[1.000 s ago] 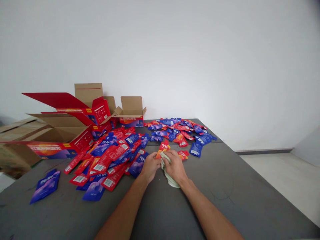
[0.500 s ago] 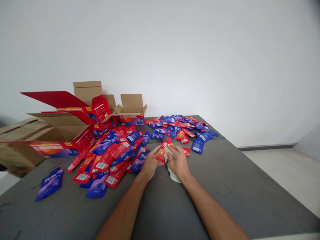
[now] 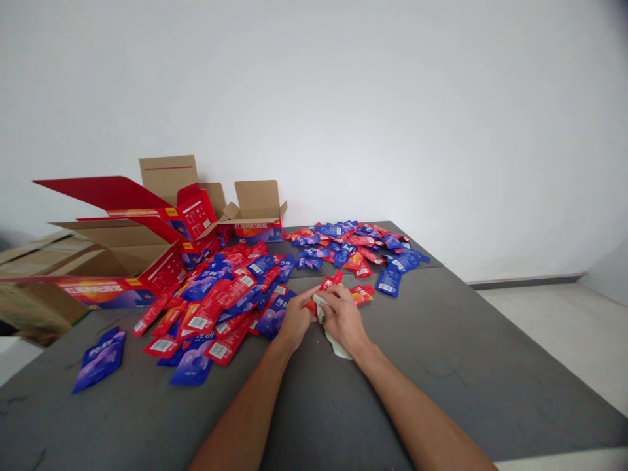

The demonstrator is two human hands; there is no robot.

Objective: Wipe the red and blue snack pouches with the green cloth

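My left hand [image 3: 297,318] is closed on the edge of a red pouch [image 3: 332,280] above the grey table. A pale green cloth [image 3: 338,347] is bunched in my right hand [image 3: 345,318], whose fingers press it against the pouch's face. Most of that pouch is covered by my fingers and the cloth. Just beyond my right hand lies another red-orange pouch [image 3: 362,294]. To the left of my left hand spreads a big heap of red and blue pouches [image 3: 230,294].
A second pile of pouches [image 3: 343,245] lies at the table's far end by the wall. Open red cartons [image 3: 164,275] stand at the left, with a smaller open box [image 3: 258,230] behind the heap. One blue pouch [image 3: 101,360] lies alone on the table [image 3: 441,392] at the front left.
My right hand has shifted slightly left with the cloth, across the red pouch, which is now more covered. The red-orange pouch behind that hand shows more. The view has moved slightly.
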